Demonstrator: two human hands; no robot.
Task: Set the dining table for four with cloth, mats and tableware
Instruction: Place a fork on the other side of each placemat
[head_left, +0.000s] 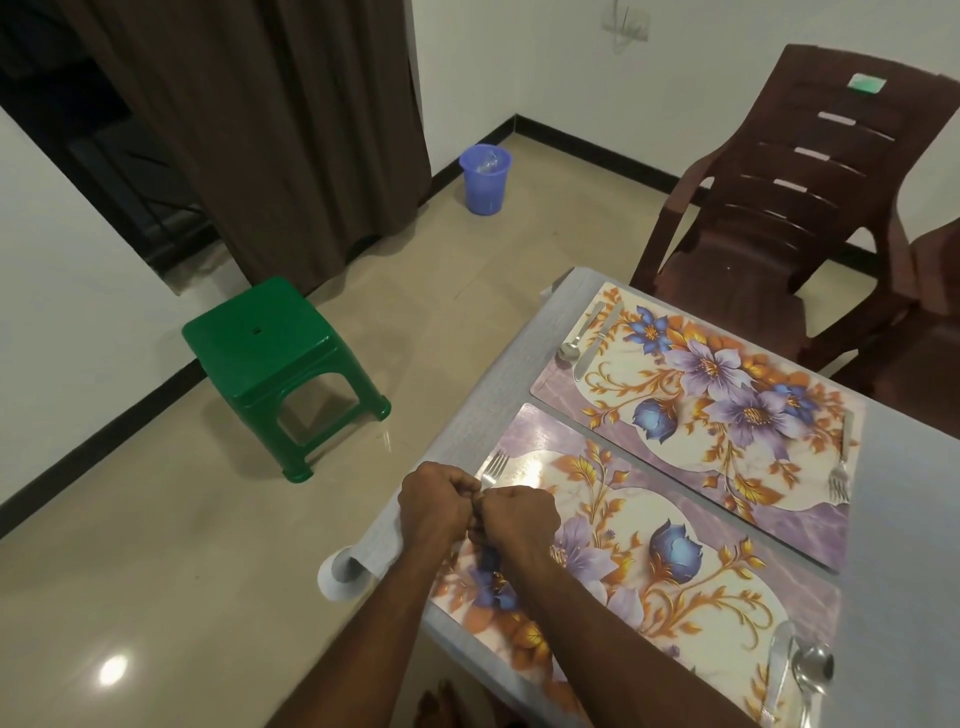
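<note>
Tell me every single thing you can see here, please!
table: one, grey cloth on it, right side
mats: two, flowery purple and orange, side by side on table
forks: two, silver, one on each mat
spoons: two, silver, one per mat
knives: two, silver, beside the spoons
stool: one, green, on floor
bucket: one, blue, by curtain
chair: one, brown, behind table
curtain: one, brown, back wall
left hand: curled, touching the right
right hand: curled, over near mat
</note>
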